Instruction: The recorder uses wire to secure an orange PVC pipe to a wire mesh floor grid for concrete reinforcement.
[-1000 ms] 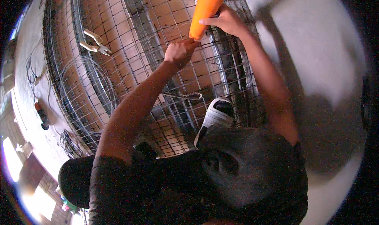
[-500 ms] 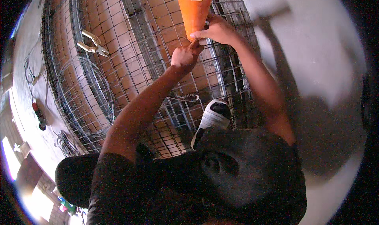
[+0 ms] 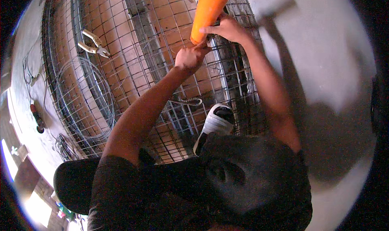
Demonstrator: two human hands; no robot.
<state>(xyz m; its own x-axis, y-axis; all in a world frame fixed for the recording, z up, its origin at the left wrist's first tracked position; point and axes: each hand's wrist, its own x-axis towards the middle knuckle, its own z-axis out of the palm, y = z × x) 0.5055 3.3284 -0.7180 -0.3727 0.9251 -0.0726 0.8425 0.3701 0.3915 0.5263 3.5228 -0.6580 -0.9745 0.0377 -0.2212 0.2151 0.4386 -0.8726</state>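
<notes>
My right hand [image 3: 230,29] grips the lower part of an orange tube [image 3: 210,8], which leans up and out of the top of the view. My left hand [image 3: 189,57] is closed at the tube's lower end, index finger against it; whatever its fingertips hold is hidden. Both hands are over a wire mesh grid [image 3: 162,24] laid on reddish panels and metal strips. Pliers with pale handles [image 3: 94,44] lie on the mesh to the left, above a loose coil of wire [image 3: 112,101]. A short curved piece of ribbed metal [image 3: 190,100] lies below my left hand.
A white shoe [image 3: 214,123] is on the mesh below my hands. At the left, a red-and-black tool [image 3: 38,121] and tangled cables [image 3: 63,148] lie on a pale floor. A grey plastered surface [image 3: 324,69] with my shadow borders the mesh on the right.
The tube tipped to show its open top half a second ago and now leans away to the upper right again. Both hands sit slightly lower in the view than a second ago.
</notes>
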